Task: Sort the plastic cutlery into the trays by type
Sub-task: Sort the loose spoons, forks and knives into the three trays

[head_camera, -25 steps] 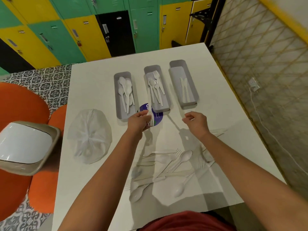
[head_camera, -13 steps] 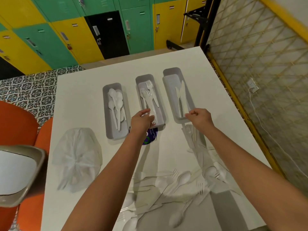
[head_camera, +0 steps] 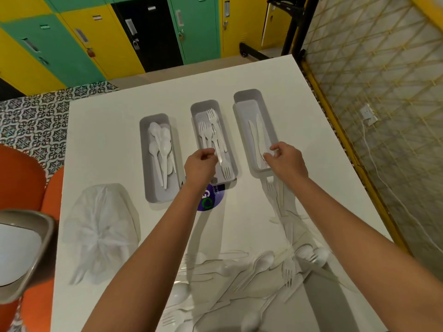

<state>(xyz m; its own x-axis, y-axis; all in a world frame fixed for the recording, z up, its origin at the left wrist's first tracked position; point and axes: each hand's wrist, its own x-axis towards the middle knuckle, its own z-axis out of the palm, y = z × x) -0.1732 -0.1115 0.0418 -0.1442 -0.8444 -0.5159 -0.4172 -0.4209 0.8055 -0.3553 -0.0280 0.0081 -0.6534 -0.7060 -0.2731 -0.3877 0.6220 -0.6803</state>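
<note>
White table (head_camera: 100,144) fills the middle of the frame; crumpled clear plastic bag (head_camera: 100,231) at left, a purple round sticker (head_camera: 212,197) half under my left wrist, orange seat (head_camera: 21,178) and a grey-rimmed bin lid (head_camera: 21,250) at far left, coloured lockers (head_camera: 72,44) along the top. Three grey trays stand side by side at centre: spoon tray (head_camera: 146,164), fork tray (head_camera: 199,111), knife tray (head_camera: 242,99). My left hand (head_camera: 200,165) is curled, thumb and fingertips pinching a fork (head_camera: 221,159) that lies over the near end of the fork tray, tines toward me. My right hand (head_camera: 286,160) hangs over the near end of the knife tray with fingers bent; it hides what lies below, so I cannot tell whether it holds a piece. The unsorted cutlery pile (head_camera: 263,271) lies low in the frame between my forearms, which cross over part of it. Since half a second ago both hands have reached further up over the trays, the left from the fork tray's near rim, the right from just below the knife tray.
</note>
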